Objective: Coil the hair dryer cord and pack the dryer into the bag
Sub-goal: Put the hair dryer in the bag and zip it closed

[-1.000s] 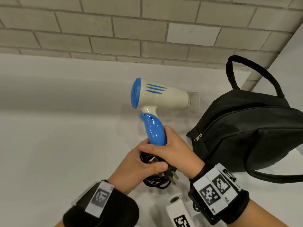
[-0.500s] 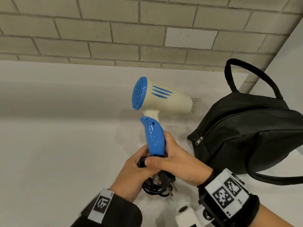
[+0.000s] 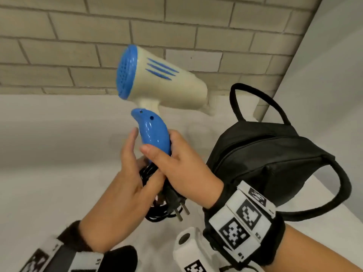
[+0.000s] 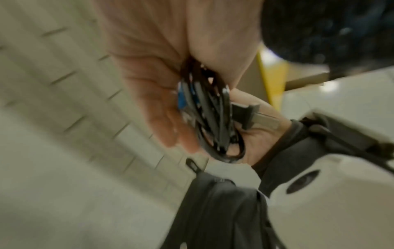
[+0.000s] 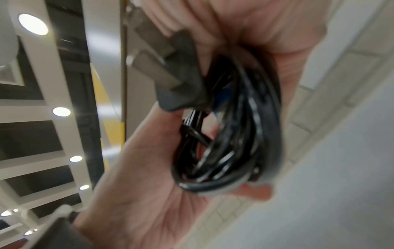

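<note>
white tabletop (image 3: pixel 49 193) under both hands, running back to a pale brick wall (image 3: pixel 59 46); a plain white wall panel (image 3: pixel 334 75) closes the right side. wrist views are blurred, showing ceiling lights and a yellow strip behind the hands.

black bag (image 3: pixel 275 163) sits on the tabletop just right of the right grip (image 3: pixel 176 169), zip looks shut, one strap loop standing up behind it, another curving out to the right. bag lies close beside the right wrist band.

hair dryer (image 3: pixel 163 85) held up off the tabletop, cream barrel above both grips, blue rear grille facing left, nozzle toward the bag. right grip is clamped round the blue handle (image 3: pixel 155 134), thumb across the front. coiled black cord (image 3: pixel 157 213) hangs bunched below the handle, between the two palms, plug (image 3: pixel 176 201) prongs sticking out low. left grip (image 3: pixel 127 183) is closed on the cord bundle from the left, index finger raised beside the handle.
</note>
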`<state>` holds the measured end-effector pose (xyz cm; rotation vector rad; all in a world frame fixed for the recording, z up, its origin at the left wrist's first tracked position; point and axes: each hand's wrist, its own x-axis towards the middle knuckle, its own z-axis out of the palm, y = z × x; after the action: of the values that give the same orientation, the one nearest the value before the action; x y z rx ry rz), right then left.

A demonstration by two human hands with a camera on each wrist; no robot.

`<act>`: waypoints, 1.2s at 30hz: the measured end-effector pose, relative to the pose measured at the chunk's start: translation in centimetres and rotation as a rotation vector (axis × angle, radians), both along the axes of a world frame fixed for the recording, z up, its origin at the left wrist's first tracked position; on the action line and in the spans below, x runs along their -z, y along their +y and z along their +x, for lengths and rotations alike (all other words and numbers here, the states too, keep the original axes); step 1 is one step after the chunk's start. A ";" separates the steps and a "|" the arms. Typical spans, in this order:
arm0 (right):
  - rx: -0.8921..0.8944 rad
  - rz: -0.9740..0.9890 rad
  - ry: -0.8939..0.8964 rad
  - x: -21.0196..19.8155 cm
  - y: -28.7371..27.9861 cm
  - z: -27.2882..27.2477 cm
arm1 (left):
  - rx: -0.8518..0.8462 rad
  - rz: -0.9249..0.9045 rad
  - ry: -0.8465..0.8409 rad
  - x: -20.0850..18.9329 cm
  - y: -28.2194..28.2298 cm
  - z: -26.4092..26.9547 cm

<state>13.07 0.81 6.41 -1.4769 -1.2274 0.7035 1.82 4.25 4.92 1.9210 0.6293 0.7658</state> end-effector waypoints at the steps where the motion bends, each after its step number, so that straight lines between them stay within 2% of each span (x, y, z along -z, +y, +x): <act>1: 0.029 0.056 -0.014 -1.4 0.1 0.5 | -0.052 0.138 0.038 -1.7 0.1 0.5; 3: 0.071 0.150 -0.077 -4.3 0.1 1.7 | -0.143 0.413 0.111 -4.6 0.3 1.4; 4: 0.073 0.175 -0.118 -5.7 -0.2 2.4 | -0.149 0.469 0.095 -6.0 0.3 2.0; 5: 0.067 0.180 -0.146 -7.0 -0.6 3.2 | -0.121 0.492 0.052 -7.0 0.3 2.6; 7: 0.047 0.179 -0.144 -9.2 -1.7 5.4 | -0.030 0.404 -0.098 -8.4 0.4 3.9; 9: 0.103 0.196 -0.187 -11.1 -3.0 8.2 | 0.039 0.345 -0.237 -8.5 0.3 4.8; 10: 0.153 0.204 -0.238 -11.7 -3.7 10.0 | 0.076 0.364 -0.245 -7.9 0.0 5.2; 11: 0.205 0.204 -0.301 -12.1 -4.3 11.9 | 0.122 0.392 -0.204 -7.0 -0.4 5.6; 14: 0.332 0.113 -0.546 -12.5 -6.1 17.7 | 0.276 0.591 0.092 -3.9 -1.8 7.9; 17: 0.338 0.025 -0.640 -11.6 -6.9 21.1 | 0.359 0.687 0.296 -2.1 -2.6 11.2; 21: 0.210 -0.044 -0.693 -8.2 -6.6 22.5 | 0.286 0.797 0.464 -1.8 -3.0 14.3; 24: 0.059 -0.064 -0.751 -7.0 -6.0 22.3 | 0.199 0.822 0.505 -1.7 -3.0 15.9; 28: -0.153 -0.096 -0.871 -7.1 -5.1 22.0 | 0.215 0.780 0.365 -1.4 -2.7 16.0; 30: -0.271 -0.175 -0.946 -6.9 -5.0 21.6 | 0.280 0.759 0.348 -1.6 -2.5 15.0; 32: -0.371 -0.295 -0.997 -6.2 -4.7 21.6 | 0.306 0.642 0.343 -1.3 -2.3 13.6; 36: -0.466 -0.474 -0.960 -3.5 -4.3 21.7 | 0.213 0.648 0.337 -0.5 -2.8 10.9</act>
<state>34.81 -3.46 9.89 -2.0454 -2.3035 0.6125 12.74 1.46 5.44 2.6995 0.3835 0.5479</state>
